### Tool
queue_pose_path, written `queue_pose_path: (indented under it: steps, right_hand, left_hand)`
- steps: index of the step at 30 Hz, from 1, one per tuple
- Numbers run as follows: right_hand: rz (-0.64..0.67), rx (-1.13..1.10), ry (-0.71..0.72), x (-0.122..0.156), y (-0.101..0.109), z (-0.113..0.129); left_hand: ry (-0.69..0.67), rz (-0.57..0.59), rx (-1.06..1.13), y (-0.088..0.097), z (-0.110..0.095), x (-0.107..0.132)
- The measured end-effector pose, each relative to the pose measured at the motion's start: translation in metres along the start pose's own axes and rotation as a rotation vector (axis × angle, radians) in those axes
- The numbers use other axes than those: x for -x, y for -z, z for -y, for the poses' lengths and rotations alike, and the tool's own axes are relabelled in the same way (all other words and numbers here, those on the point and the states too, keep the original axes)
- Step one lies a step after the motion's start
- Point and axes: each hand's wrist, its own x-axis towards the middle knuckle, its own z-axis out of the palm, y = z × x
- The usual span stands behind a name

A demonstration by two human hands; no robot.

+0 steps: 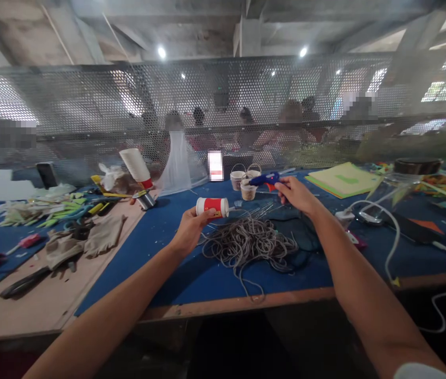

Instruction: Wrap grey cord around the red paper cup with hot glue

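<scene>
My left hand (190, 229) grips a paper cup (211, 207), white with a red band, tipped on its side above the blue table. Closed around the handle of a blue glue gun (264, 179) is my right hand (294, 195); the gun points left, its nozzle just over a small cup (248, 192). Two small baskets with looped handles, a left one (238, 180) and a right one (254, 172), stand behind that cup. Below and between my hands lies a tangled heap of grey cord (246, 242).
A leaning stack of paper cups (134, 164) and a metal can (144, 200) stand left, near gloves (104, 236) and scraps. At right are coloured sheets (343, 179), a large clear jar (398, 187) and a white cable (396, 231). A perforated screen (215, 100) closes the back.
</scene>
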Motion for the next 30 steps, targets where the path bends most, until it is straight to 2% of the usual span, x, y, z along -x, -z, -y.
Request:
queue_pose_path:
  steps: [4,7,10,13,20,25,30]
  right_hand:
    - [-0.123,-0.427,0.135,0.002,-0.014,0.015]
    - [-0.187,-0.548,0.143,0.008,-0.023,0.027]
    - [-0.168,-0.605,0.131,0.014,-0.028,0.033]
    - [-0.187,-0.577,0.166,0.018,-0.029,0.036]
    - [-0.307,-0.349,0.218,0.018,-0.029,0.039]
    - [-0.223,-0.380,0.201,0.030,-0.040,0.048]
    - [-0.136,-0.315,0.134,0.040,-0.054,0.053]
  left_hand:
    - [0.004,0.006,0.000,-0.001,0.002,0.001]
    - [0.009,0.007,0.004,-0.003,0.001,0.002]
    - [0.014,0.012,0.008,-0.004,0.001,0.003]
    - [0.011,0.021,0.003,-0.004,0.001,0.003]
    - [0.011,0.009,-0.008,-0.006,0.002,0.004]
    - [0.002,0.018,-0.003,-0.006,0.001,0.005]
    - [0.028,0.005,0.014,-0.006,-0.003,0.005]
